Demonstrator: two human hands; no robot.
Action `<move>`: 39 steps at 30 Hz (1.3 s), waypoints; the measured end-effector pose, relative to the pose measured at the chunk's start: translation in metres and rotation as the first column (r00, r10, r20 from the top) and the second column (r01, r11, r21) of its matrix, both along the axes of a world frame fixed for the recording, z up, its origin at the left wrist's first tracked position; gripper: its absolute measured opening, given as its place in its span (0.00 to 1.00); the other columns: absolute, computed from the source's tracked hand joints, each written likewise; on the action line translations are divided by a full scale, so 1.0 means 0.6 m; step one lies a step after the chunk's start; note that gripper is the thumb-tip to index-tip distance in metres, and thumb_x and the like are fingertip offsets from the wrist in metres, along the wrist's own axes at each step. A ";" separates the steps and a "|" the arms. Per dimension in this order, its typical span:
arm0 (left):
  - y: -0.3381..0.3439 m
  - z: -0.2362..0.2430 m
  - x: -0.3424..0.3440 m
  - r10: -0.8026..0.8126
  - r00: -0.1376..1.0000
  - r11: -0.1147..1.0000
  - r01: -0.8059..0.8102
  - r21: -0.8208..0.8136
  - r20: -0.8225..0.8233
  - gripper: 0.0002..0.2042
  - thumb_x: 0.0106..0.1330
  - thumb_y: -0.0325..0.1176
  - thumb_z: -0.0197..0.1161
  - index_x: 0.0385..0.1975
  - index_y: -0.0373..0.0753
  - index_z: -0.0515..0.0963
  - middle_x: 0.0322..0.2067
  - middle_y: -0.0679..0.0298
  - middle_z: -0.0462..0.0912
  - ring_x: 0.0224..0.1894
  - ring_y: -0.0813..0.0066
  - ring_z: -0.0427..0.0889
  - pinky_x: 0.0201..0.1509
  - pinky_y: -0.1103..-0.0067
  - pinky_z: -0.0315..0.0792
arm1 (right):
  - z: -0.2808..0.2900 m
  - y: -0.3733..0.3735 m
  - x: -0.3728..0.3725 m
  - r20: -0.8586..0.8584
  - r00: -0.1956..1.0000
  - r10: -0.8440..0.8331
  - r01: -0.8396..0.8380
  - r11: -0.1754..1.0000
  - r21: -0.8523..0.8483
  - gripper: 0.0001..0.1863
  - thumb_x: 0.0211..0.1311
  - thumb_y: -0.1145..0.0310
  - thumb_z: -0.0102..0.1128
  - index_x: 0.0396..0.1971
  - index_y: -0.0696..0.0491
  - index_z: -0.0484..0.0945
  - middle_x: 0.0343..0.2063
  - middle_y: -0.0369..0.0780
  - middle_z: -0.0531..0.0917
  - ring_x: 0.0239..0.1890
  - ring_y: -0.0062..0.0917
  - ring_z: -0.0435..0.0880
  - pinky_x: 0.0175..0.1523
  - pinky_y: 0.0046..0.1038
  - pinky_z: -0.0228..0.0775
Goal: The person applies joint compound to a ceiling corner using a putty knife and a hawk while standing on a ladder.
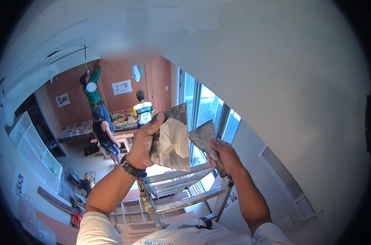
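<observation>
My left hand grips a square, smeared metal plate by its left side, with a pale mound of putty on it. Just right of that, my right hand holds a wide putty knife by its handle, its blade close to the plate's right edge. Below both hands is an aluminum stepladder with smeared rails.
A white ceiling spans overhead. Three people stand at the far end by a wooden wall and long table. Windows are at right behind the knife; tools lie on the floor at left.
</observation>
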State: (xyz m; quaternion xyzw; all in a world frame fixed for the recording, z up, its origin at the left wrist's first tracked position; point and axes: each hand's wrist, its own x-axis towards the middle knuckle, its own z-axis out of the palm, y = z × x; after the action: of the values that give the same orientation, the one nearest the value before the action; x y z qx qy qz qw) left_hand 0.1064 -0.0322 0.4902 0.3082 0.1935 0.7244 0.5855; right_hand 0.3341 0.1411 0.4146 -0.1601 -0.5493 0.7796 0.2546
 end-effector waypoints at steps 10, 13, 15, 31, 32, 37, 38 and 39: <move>-0.055 -0.055 -0.048 0.454 0.871 0.853 -0.485 -0.192 -0.187 0.15 0.76 0.37 0.55 0.53 0.32 0.75 0.44 0.60 0.84 0.43 0.69 0.86 0.46 0.75 0.82 | 0.043 -0.018 0.012 0.029 0.998 0.047 -0.055 0.872 0.487 0.33 0.67 0.77 0.57 0.71 0.53 0.60 0.50 0.40 0.78 0.33 0.19 0.80 0.35 0.24 0.76; -0.058 -0.065 -0.042 0.473 0.864 0.839 -0.502 -0.211 -0.171 0.15 0.76 0.38 0.55 0.51 0.32 0.76 0.43 0.61 0.85 0.42 0.72 0.86 0.45 0.77 0.82 | 0.048 -0.007 0.016 0.148 0.987 -0.058 -0.061 0.723 0.688 0.29 0.68 0.77 0.58 0.69 0.48 0.68 0.61 0.40 0.74 0.47 0.22 0.81 0.46 0.24 0.79; -0.053 -0.063 -0.045 0.515 0.820 0.808 -0.562 -0.176 -0.250 0.15 0.76 0.39 0.55 0.49 0.32 0.77 0.43 0.62 0.85 0.42 0.74 0.86 0.44 0.78 0.81 | 0.061 0.007 0.002 0.048 0.994 -0.094 0.002 0.469 0.883 0.29 0.67 0.80 0.57 0.68 0.47 0.70 0.62 0.41 0.73 0.55 0.28 0.79 0.54 0.28 0.77; -0.060 -0.045 -0.012 0.635 0.684 0.711 -0.699 -0.075 -0.358 0.14 0.73 0.40 0.60 0.46 0.34 0.79 0.39 0.64 0.85 0.39 0.77 0.85 0.45 0.79 0.79 | 0.103 -0.033 0.004 -0.053 0.981 -0.186 0.009 -0.234 0.972 0.30 0.57 0.86 0.59 0.52 0.35 0.84 0.61 0.39 0.78 0.55 0.30 0.82 0.55 0.30 0.82; -0.061 -0.042 -0.009 0.637 0.671 0.703 -0.708 -0.073 -0.380 0.14 0.73 0.40 0.60 0.45 0.34 0.80 0.38 0.64 0.85 0.38 0.77 0.85 0.44 0.80 0.79 | 0.104 -0.037 0.004 -0.068 0.978 -0.198 0.012 -0.273 0.962 0.29 0.57 0.86 0.60 0.52 0.35 0.85 0.61 0.38 0.78 0.53 0.30 0.83 0.53 0.29 0.83; -0.056 -0.043 -0.007 0.649 0.579 0.658 -0.753 -0.019 -0.493 0.13 0.72 0.38 0.61 0.44 0.32 0.80 0.36 0.64 0.85 0.36 0.79 0.83 0.42 0.81 0.78 | 0.103 -0.077 -0.009 0.032 0.963 -0.269 -0.136 -0.376 0.917 0.27 0.56 0.83 0.62 0.51 0.37 0.85 0.61 0.37 0.77 0.43 0.26 0.82 0.44 0.28 0.83; -0.057 -0.043 -0.008 0.646 0.571 0.656 -0.755 -0.014 -0.506 0.13 0.72 0.38 0.61 0.44 0.32 0.80 0.36 0.64 0.85 0.36 0.79 0.83 0.41 0.81 0.77 | 0.101 -0.081 -0.011 0.067 0.959 -0.275 -0.177 -0.397 0.901 0.27 0.56 0.83 0.62 0.51 0.37 0.86 0.61 0.36 0.77 0.42 0.26 0.82 0.42 0.28 0.83; -0.057 -0.043 -0.007 0.653 0.571 0.650 -0.760 -0.020 -0.498 0.13 0.72 0.38 0.62 0.43 0.32 0.80 0.36 0.64 0.85 0.36 0.79 0.83 0.41 0.81 0.77 | 0.100 -0.076 -0.005 0.099 0.962 -0.254 -0.193 -0.381 0.904 0.28 0.54 0.85 0.62 0.51 0.38 0.85 0.61 0.36 0.78 0.43 0.26 0.82 0.42 0.29 0.83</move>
State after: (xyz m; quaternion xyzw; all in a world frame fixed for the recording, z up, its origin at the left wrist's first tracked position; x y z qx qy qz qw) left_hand 0.1022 -0.0663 0.4642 0.2913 0.5129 0.7785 0.2146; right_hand 0.3313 0.0956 0.4747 0.0046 -0.9737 -0.0643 0.2183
